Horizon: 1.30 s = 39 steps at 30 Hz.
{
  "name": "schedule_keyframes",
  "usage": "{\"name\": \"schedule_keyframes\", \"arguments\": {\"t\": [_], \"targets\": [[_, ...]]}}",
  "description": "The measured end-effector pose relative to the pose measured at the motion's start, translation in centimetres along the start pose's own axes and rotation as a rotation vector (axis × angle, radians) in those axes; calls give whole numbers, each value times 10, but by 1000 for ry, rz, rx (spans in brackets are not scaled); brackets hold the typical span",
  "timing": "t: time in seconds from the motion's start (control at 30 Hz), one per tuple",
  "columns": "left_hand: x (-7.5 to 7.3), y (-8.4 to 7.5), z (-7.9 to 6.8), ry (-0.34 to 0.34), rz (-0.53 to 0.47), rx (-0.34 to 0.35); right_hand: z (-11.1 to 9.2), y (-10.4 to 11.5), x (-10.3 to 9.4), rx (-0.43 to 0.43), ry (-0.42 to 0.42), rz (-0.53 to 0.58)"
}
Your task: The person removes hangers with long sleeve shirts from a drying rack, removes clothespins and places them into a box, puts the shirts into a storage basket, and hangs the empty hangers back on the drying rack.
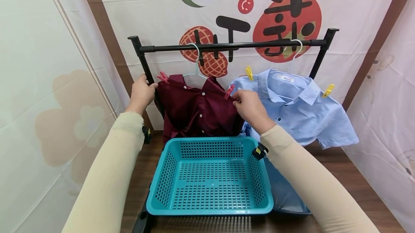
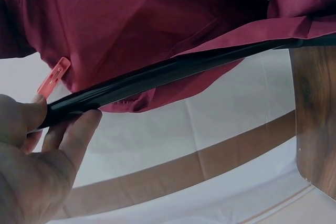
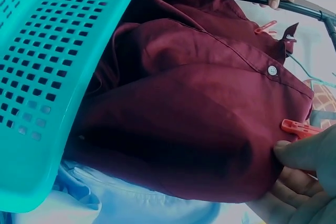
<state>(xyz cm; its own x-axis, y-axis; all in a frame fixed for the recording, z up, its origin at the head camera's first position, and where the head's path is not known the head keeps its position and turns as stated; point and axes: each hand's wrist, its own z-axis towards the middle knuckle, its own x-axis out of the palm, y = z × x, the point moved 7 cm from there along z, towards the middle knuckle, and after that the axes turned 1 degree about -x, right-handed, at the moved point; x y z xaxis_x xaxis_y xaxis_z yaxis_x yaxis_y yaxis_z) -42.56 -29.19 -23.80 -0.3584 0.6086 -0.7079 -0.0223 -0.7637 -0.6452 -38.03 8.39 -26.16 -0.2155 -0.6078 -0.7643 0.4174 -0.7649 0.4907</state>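
Note:
A maroon shirt [image 1: 197,107] hangs from a pale hanger [image 1: 197,62] on the black clothes rack [image 1: 227,46]. Red clothespins [image 1: 163,77] sit at both its shoulders. My left hand [image 1: 142,94] grips the rack's left post [image 2: 157,74], thumb on one side and fingers on the other. With thumb and fingers, my right hand [image 1: 251,108] pinches the maroon shirt's cloth just below the right-hand clothespin [image 1: 229,92]. In the right wrist view the thumb lies on top of the cloth [image 3: 220,119] and the fingers are partly hidden under it.
A light blue shirt [image 1: 291,107] with yellow clothespins [image 1: 328,90] hangs on the rack's right, behind my right forearm. A turquoise perforated basket [image 1: 210,212] stands in front of the rack. Below it is a blue translucent bin [image 1: 285,189]. Printed fabric walls surround the rack.

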Motion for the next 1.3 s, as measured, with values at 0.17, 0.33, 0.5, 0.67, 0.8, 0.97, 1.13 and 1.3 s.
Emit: {"name": "schedule_keyframes", "arguments": {"t": [0.17, 0.33, 0.5, 0.67, 0.8, 0.97, 1.13, 1.3], "targets": [[0, 2, -1, 10, -3, -11, 1, 3, 0, -7, -14, -28], [1, 2, -2, 28, -10, -31, 2, 5, -2, -7, -8, -52], [1, 1, -6, 33, -11, -42, 2, 5, -5, 1, -2, -73], [0, 0, -7, 28, -7, -41, 2, 5, -10, 1, -21, -86], [0, 1, -7, 25, -9, -42, 2, 5, -15, 8, -42, -83], [0, 0, -8, 20, -10, -40, 2, 4, -22, 21, -49, -76], [1, 0, -9, 20, 2, -21, 1, 2, -29, 26, -59, -73], [1, 1, -9, 15, 15, -7, 0, -3, -36, 25, -77, -65]]}}
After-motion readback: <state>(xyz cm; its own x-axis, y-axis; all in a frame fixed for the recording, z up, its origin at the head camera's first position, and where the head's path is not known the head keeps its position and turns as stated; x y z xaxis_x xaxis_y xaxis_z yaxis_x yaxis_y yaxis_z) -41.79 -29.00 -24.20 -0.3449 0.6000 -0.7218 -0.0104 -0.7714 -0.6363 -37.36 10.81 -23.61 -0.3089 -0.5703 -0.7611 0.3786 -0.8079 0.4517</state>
